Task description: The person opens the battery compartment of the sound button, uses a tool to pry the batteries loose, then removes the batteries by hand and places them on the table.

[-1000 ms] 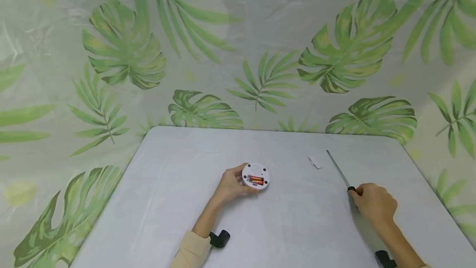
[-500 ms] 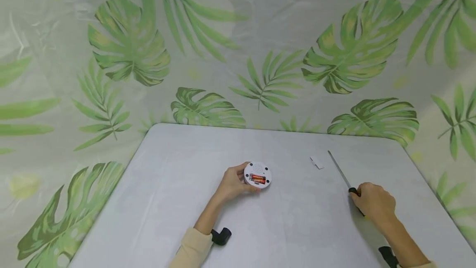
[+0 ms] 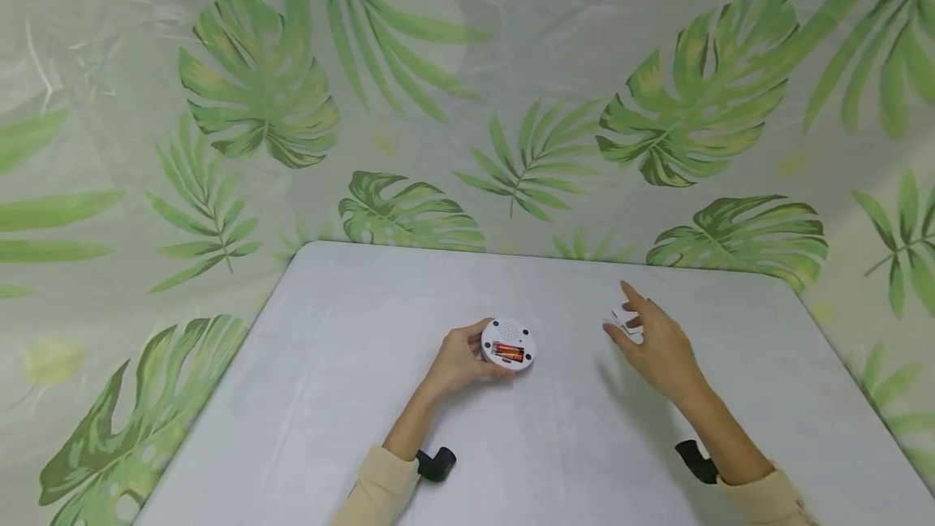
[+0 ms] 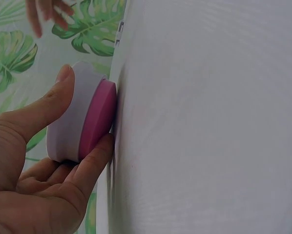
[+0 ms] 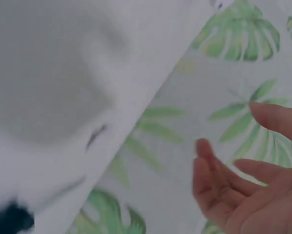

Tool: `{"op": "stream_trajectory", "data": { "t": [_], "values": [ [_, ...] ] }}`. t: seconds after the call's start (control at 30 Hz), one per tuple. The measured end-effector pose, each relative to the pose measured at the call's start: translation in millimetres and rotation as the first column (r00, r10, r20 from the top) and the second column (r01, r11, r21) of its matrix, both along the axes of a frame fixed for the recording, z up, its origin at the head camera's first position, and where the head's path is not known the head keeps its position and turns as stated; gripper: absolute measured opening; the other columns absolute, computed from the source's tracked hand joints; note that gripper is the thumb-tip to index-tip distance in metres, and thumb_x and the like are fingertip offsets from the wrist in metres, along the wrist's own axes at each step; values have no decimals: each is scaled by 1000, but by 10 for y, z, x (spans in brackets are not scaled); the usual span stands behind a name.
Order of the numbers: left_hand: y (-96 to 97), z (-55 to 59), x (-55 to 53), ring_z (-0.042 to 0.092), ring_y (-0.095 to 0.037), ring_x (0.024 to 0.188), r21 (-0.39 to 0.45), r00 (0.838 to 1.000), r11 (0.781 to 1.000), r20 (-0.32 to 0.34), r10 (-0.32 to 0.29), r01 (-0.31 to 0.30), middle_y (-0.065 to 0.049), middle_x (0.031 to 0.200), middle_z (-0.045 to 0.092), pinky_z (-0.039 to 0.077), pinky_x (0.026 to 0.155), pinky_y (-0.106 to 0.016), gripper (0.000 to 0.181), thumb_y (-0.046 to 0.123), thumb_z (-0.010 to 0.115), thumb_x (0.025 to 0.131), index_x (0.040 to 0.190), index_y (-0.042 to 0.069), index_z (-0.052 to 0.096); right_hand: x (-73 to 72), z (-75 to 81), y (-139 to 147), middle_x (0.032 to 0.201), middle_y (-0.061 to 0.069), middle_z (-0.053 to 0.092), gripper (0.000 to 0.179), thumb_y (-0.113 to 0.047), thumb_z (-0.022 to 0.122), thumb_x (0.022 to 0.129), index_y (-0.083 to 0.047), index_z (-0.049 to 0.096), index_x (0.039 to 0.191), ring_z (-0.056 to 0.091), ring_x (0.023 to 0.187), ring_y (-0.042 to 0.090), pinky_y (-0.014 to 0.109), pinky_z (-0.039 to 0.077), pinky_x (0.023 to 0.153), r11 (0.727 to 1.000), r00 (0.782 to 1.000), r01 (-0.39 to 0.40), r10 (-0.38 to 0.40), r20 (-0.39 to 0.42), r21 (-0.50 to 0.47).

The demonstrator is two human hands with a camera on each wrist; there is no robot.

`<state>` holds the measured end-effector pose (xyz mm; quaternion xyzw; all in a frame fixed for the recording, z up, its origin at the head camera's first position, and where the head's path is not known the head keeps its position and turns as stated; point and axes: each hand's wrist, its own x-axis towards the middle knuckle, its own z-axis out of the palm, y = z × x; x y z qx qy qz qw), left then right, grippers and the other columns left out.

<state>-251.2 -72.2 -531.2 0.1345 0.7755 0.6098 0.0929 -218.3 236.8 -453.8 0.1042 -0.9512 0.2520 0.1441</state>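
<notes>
My left hand (image 3: 456, 364) grips a round white device (image 3: 509, 333) by its rim, thumb on one side and fingers on the other. Its underside faces up, showing speaker holes, small dark feet and an uncovered battery compartment with red-orange batteries (image 3: 509, 352). In the left wrist view its pink face (image 4: 98, 119) is turned to the table. My right hand (image 3: 661, 351) hovers over a small white flat piece (image 3: 616, 317), fingers spread and partly hiding it. A blurred screwdriver shaft (image 5: 63, 191) with a dark handle (image 5: 11, 219) lies on the table in the right wrist view.
The white-covered table (image 3: 365, 307) has its far edge against a leaf-patterned backdrop (image 3: 540, 47). A black wrist mount (image 3: 437, 465) sits on the left forearm, another mount (image 3: 696, 461) on the right. The right arm hides part of the table.
My right hand has let go of the screwdriver and moved left and away from me to the small white piece, fingers opening. My left hand keeps its grip on the device, nearly unmoved.
</notes>
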Motion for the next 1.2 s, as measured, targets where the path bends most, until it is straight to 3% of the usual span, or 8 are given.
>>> {"op": "stream_trajectory", "data": {
  "t": [0.13,0.2,0.3,0.5,0.73,1.0,1.2],
  "values": [
    [-2,-11,-6,56,-33,140,9,1000,1000,-8,-11,11,-18,149,59,46,117,-45,91,6,94,71,150,-2,50,-113,-152,-333,119,20,70,65,-21,71,99,-6,44,156,67,90,25,33,57,71,978,991,-85,102,83,-193],
    [2,-14,-10,57,-33,140,12,1000,1000,-12,-14,14,-18,149,59,46,117,-45,90,6,94,72,150,-2,50,-143,-219,-466,114,17,71,60,-21,71,99,-8,50,153,63,84,18,24,51,63,950,976,-82,138,171,-301],
    [10,-11,-17,57,-31,140,11,1000,1000,-9,-20,20,-16,148,60,46,117,-44,89,6,94,72,150,-1,51,-155,-308,-614,107,14,70,48,-21,71,99,-8,60,144,56,75,11,20,44,56,907,942,-52,183,282,-417],
    [17,9,-21,57,-32,140,8,1000,1000,-13,-20,20,-17,148,60,48,115,-43,86,6,93,74,149,0,52,-159,-440,-760,97,15,68,25,-16,73,97,-4,76,118,48,61,4,18,39,52,873,920,-80,250,301,-480],
    [6,25,-11,55,-35,141,9,1000,1000,-20,-13,13,-20,151,57,47,116,-46,87,5,93,74,150,-2,50,-175,-475,-857,101,13,73,20,-19,74,96,-5,79,109,45,61,5,19,36,50,879,902,-71,259,345,-472],
    [-6,6,-10,55,-35,141,-1,1000,1000,-23,-15,15,-20,152,55,47,116,-46,88,5,92,75,151,-3,49,-210,-430,-989,84,4,66,16,-19,77,93,-4,76,98,49,66,11,20,39,52,925,894,-10,178,411,-379],
    [-7,-19,-20,56,-34,140,-5,999,1000,-32,-15,14,-20,150,57,48,116,-45,88,4,93,73,150,-2,51,-239,-382,-999,84,5,65,14,-15,74,95,-1,73,97,51,69,12,20,41,54,944,876,-60,206,437,-324]
  ]
}}
